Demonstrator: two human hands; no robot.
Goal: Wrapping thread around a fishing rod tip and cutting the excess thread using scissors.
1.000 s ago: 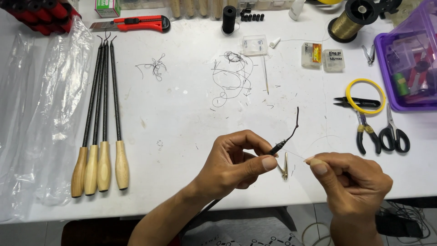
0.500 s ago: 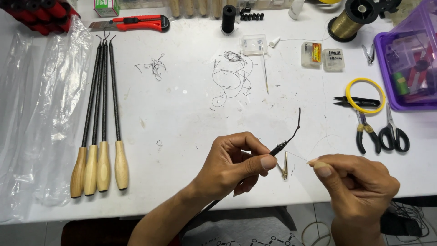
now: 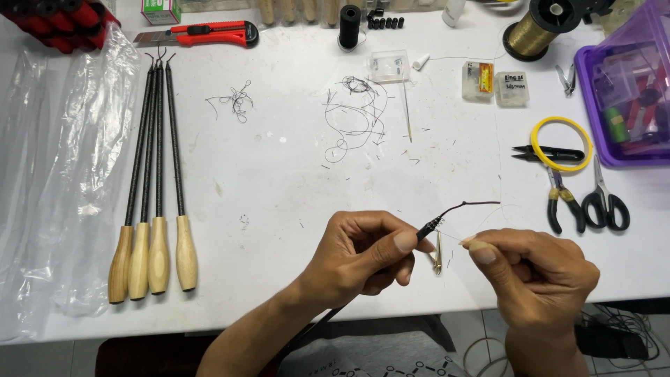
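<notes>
— At the far right edge of the white tabletop (image 3: 279,181), what sits in the purple bin (image 3: 593,112)?
— Small tools and a green spool, too jumbled to name; two little clear boxes (image 3: 495,82) lie nearer the middle, contents unclear.
— Where is the work?
— Near the front edge; the left hand (image 3: 363,255) has its grip closed on a thin black rod (image 3: 436,220), thumb and forefinger pinching just below the wrapped tip; the right hand (image 3: 534,269) is pinched shut on a fine thread running to that tip; a small brass piece (image 3: 437,253) lies between the hands.
— Open room?
— A bare stretch lies between the hands and four wooden-handled hooks (image 3: 157,188) at left; pliers (image 3: 562,202) and scissors (image 3: 606,199) are close at right.
</notes>
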